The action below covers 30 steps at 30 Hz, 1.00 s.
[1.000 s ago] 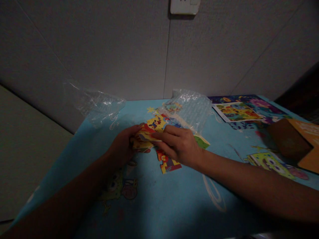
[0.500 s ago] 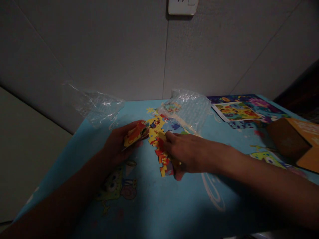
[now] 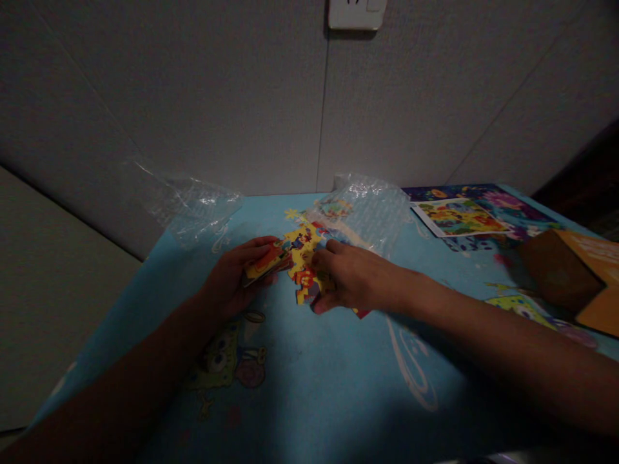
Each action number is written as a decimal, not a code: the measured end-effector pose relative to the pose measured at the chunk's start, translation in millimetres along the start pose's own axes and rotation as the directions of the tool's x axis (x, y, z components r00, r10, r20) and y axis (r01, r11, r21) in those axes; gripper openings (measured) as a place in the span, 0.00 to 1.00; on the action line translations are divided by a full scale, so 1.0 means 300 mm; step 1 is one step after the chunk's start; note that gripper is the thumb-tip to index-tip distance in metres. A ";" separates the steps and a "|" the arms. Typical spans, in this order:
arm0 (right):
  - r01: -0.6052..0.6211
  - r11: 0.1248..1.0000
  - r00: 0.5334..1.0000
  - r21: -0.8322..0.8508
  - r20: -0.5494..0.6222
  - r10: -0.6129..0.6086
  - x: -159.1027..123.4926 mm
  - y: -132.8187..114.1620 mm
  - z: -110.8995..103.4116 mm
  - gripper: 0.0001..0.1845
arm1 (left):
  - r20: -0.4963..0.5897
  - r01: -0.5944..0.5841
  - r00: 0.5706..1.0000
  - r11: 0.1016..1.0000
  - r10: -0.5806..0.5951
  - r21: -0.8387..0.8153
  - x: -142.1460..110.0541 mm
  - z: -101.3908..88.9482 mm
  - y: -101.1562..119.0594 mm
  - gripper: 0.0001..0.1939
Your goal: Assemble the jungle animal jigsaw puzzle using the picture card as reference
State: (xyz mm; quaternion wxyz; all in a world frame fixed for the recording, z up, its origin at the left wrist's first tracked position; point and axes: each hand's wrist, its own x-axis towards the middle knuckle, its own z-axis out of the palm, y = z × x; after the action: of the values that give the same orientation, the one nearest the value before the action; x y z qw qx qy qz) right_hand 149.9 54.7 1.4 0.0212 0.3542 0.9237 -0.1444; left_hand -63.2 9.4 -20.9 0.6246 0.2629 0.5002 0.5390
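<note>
My left hand (image 3: 235, 274) is closed around a small stack of jigsaw puzzle pieces (image 3: 267, 261), the top one red and yellow. Just right of it, colourful puzzle pieces (image 3: 300, 240) lie on the light blue tabletop, at least some of them joined. Fingers and thumb of my right hand (image 3: 351, 274) grip a yellow and red puzzle piece (image 3: 305, 288) at the near end of these. That hand covers part of the puzzle. A red corner of a piece (image 3: 362, 314) shows beneath its wrist side.
Crumpled clear plastic bags (image 3: 198, 206) lie at the back left and behind the puzzle. A printed picture card (image 3: 461, 216) rests on a dark, colourful sheet (image 3: 512, 201) at the back right. An orange box (image 3: 563, 270) stands at right. The wall (image 3: 242, 96) borders the table's far edge.
My right hand has moved slightly up and left, nearer my left hand, and the puzzle's near end has shifted with it. The stack in my left hand has tilted flatter.
</note>
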 end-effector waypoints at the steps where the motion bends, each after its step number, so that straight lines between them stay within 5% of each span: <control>1: 0.000 1.000 1.000 0.001 0.006 0.000 0.005 0.005 0.014 0.36 | -0.014 0.003 1.000 1.000 -0.003 -0.007 0.002 0.001 -0.002 0.10; 6: 0.008 0.993 1.000 0.117 -0.027 -0.004 0.009 0.014 0.028 0.36 | -0.124 -0.056 0.990 0.998 0.060 0.039 0.022 0.003 -0.013 0.10; 9: 0.037 0.940 0.999 0.340 0.004 -0.041 0.005 0.004 0.004 0.27 | -0.155 -0.126 0.978 0.986 0.142 0.108 0.028 0.010 -0.022 0.07; 14: 0.114 0.785 0.971 0.609 -0.234 0.040 0.016 -0.013 0.002 0.18 | 0.091 -0.114 0.991 0.971 0.097 0.209 0.000 0.017 -0.054 0.18; 17: 0.107 0.690 0.954 0.716 -0.270 0.133 0.040 0.007 0.030 0.18 | 0.233 -0.110 0.972 0.938 0.033 0.327 -0.014 0.012 -0.073 0.24; 21: 0.094 0.529 0.945 0.844 -0.243 0.218 0.081 0.067 0.061 0.14 | 0.191 -0.145 0.977 0.944 0.090 0.295 -0.006 0.003 -0.061 0.19; 25: 0.076 0.540 0.935 0.838 -0.248 0.253 0.097 0.094 0.071 0.16 | 0.095 -0.114 0.991 0.975 0.098 0.189 0.009 -0.002 -0.032 0.18; 30: 0.124 0.519 0.926 0.846 -0.286 0.245 0.081 0.057 0.075 0.16 | 0.142 -0.066 0.989 0.974 0.035 0.219 -0.003 0.014 -0.033 0.22</control>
State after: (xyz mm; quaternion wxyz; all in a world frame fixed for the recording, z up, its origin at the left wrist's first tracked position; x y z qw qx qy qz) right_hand 141.6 76.1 -28.0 -0.3244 0.3719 0.7065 -0.5072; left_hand -55.4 6.6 -27.8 0.6102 0.3804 0.5065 0.4758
